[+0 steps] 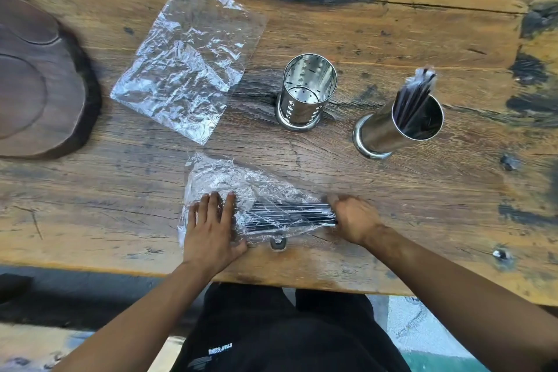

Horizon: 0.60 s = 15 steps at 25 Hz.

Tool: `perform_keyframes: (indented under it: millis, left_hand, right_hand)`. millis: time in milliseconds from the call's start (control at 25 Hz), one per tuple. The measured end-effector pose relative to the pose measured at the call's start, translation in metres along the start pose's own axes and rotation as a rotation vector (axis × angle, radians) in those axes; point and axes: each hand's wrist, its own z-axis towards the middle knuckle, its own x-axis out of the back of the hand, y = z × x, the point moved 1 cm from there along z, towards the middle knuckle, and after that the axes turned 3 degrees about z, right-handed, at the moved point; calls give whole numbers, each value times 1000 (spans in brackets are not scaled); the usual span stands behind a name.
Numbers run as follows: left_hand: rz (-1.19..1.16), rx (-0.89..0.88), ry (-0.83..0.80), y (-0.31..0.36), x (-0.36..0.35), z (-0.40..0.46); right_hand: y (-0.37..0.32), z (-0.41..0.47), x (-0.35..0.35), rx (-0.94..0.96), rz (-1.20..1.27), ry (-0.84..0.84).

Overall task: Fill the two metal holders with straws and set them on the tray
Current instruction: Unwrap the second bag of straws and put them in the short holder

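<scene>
Two metal holders stand on the wooden table. The left holder (306,93) is perforated and empty. The right holder (398,130) has a bunch of dark wrapped straws (418,93) sticking out of it. Near the front edge lies a clear plastic bag (238,187) with dark straws (290,214) inside. My left hand (211,229) lies flat on the bag's left end, fingers spread. My right hand (353,217) grips the straws' right end at the bag's mouth. The dark wooden tray (36,84) sits at the far left.
An empty crumpled plastic bag (187,60) lies flat between the tray and the holders. A small metal fitting (278,243) is set in the table just below the bag. The table's front edge (271,279) runs close to my body.
</scene>
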Motion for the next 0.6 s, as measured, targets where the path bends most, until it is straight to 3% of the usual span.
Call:
perform_keyframes:
  millis: [160, 360, 600]
  left_hand:
    - [22, -9, 44, 14, 4, -6]
    - [9, -236, 137, 28, 7, -3]
    - [77, -319, -3, 48, 13, 25]
  right_hand:
    - [2, -2, -1, -54, -11, 30]
    - [-3, -10, -1, -26, -188, 162]
    - [-27, -3, -11, 142, -147, 179]
